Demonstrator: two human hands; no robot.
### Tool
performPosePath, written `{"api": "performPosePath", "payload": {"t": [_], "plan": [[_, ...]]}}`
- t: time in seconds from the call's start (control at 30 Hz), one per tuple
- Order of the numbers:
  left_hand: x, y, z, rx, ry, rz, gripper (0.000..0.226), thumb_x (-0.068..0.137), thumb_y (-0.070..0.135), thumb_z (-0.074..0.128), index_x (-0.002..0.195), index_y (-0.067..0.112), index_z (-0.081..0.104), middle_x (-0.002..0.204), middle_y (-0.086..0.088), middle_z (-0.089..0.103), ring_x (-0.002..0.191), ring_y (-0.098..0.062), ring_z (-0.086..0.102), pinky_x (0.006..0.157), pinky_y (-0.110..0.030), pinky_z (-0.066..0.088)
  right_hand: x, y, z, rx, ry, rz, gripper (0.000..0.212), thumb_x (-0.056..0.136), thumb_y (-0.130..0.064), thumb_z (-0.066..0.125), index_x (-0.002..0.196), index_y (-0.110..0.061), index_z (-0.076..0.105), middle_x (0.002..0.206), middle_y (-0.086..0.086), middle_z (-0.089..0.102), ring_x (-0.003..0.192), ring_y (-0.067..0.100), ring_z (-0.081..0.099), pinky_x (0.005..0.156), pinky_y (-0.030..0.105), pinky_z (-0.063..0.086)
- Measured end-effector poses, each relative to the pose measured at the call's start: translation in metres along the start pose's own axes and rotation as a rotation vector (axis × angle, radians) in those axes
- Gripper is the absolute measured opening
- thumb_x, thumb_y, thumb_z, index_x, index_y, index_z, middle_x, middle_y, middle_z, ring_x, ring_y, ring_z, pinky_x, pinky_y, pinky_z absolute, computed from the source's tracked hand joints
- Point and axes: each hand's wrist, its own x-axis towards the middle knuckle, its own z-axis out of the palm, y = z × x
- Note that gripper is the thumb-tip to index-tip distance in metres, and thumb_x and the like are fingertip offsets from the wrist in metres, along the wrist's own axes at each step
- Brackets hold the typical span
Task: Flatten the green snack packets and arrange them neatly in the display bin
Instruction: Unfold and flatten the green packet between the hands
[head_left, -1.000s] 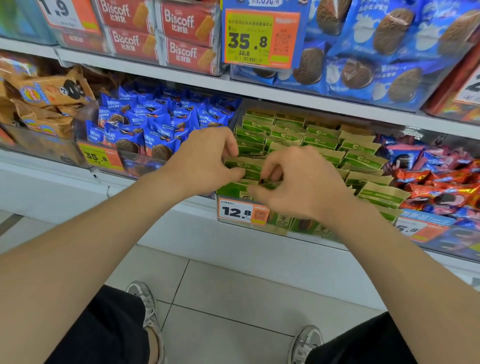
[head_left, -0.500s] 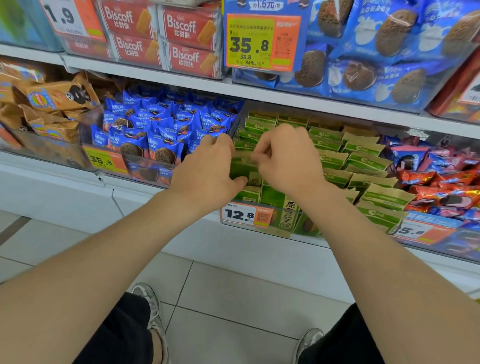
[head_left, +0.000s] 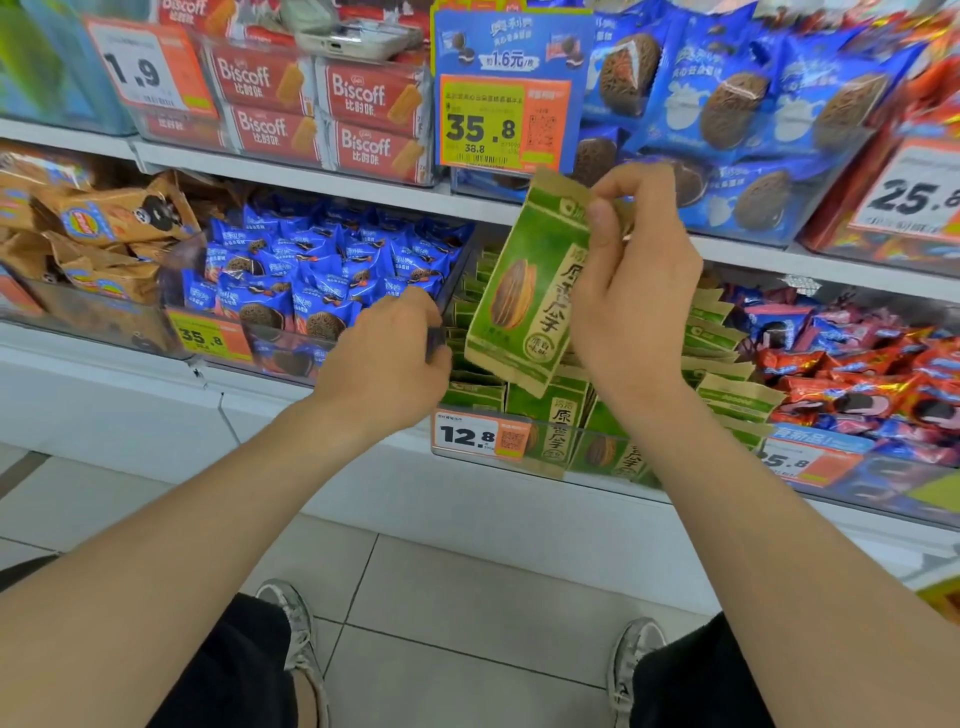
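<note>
On the head view I see the right hand (head_left: 634, 291) holding one green packet (head_left: 524, 291) above the display bin (head_left: 582, 457). The thumb and curled fingers pinch the packet's brown top edge, and the packet hangs upright with a slight tilt, its printed seed face toward me. Its lower end is over the middle of the bin, clear of the rows below. The left hand (head_left: 384, 358) is at the bin's left front corner. Its fingers are curled over the dark left wall and the thumb is closed underneath, so I read it as gripping that wall. Inside the bin, the other green packets (head_left: 727, 338) stand in rows from the back wall to the front. Those along the right side lean and look uneven, and a few stand upright against the clear front wall beside the 12.8 price tag (head_left: 480, 435). Blue cookie packets (head_left: 322, 270) fill the bin just left of it, and red packets (head_left: 857, 374) fill the one on the right. Biscoff boxes (head_left: 358, 114) sit on the shelf above.
</note>
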Motion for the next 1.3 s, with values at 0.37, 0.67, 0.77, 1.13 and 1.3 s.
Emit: {"api": "performPosePath", "payload": {"t": [0.37, 0.67, 0.77, 1.13, 1.3], "plan": [[-0.025, 0.054, 0.005, -1.141, 0.005, -0.268, 0.033, 0.113, 0.025, 0.052, 0.111, -0.005, 0.066, 0.099, -0.022, 0.072, 0.085, -0.028, 0.065, 0.082, -0.054, 0.057, -0.029, -0.027, -0.026, 0.371, -0.423, 0.594, 0.017, 0.103, -0.025, 0.069, 0.117, -0.016, 0.071, 0.087, 0.002, 0.080, 0.077, 0.012, 0.077, 0.068, 0.029, 0.059], [-0.043, 0.071, 0.027, -1.164, 0.157, -0.401, 0.020, 0.104, 0.029, 0.068, 0.118, 0.020, 0.056, 0.114, -0.014, 0.073, 0.090, -0.020, 0.076, 0.080, -0.040, 0.065, -0.050, -0.032, -0.053, 0.557, -0.562, 1.034, 0.029, 0.109, -0.028, 0.059, 0.104, -0.010, 0.081, 0.106, 0.022, 0.077, 0.082, 0.028, 0.069, 0.083, 0.055, 0.060], [-0.053, 0.069, 0.029, -1.127, 0.194, -0.278, 0.040, 0.093, 0.040, 0.078, 0.110, 0.030, 0.043, 0.115, -0.011, 0.068, 0.101, -0.021, 0.074, 0.091, -0.051, 0.062, -0.050, -0.029, -0.058, 0.530, -0.611, 1.039, 0.027, 0.107, -0.023, 0.061, 0.101, -0.006, 0.082, 0.094, 0.013, 0.080, 0.076, 0.020, 0.074, 0.068, 0.033, 0.061], [-0.065, 0.070, 0.030, -0.875, 0.219, -0.177, 0.064, 0.077, 0.056, 0.089, 0.118, 0.028, 0.049, 0.112, 0.008, 0.066, 0.092, -0.010, 0.072, 0.083, -0.037, 0.060, -0.067, -0.019, -0.063, 0.222, -0.473, 0.509, 0.026, 0.104, -0.016, 0.062, 0.092, -0.018, 0.085, 0.082, -0.003, 0.080, 0.080, 0.021, 0.078, 0.073, 0.051, 0.065], [-0.064, 0.069, 0.032, -0.915, 0.158, 0.004, 0.023, 0.099, 0.036, 0.063, 0.090, 0.015, 0.067, 0.080, 0.007, 0.068, 0.076, -0.011, 0.064, 0.074, -0.036, 0.054, -0.063, -0.032, -0.070, 0.675, -0.444, 1.085, 0.020, 0.103, -0.015, 0.065, 0.101, -0.004, 0.080, 0.092, 0.015, 0.080, 0.079, 0.028, 0.075, 0.073, 0.040, 0.066]]}}
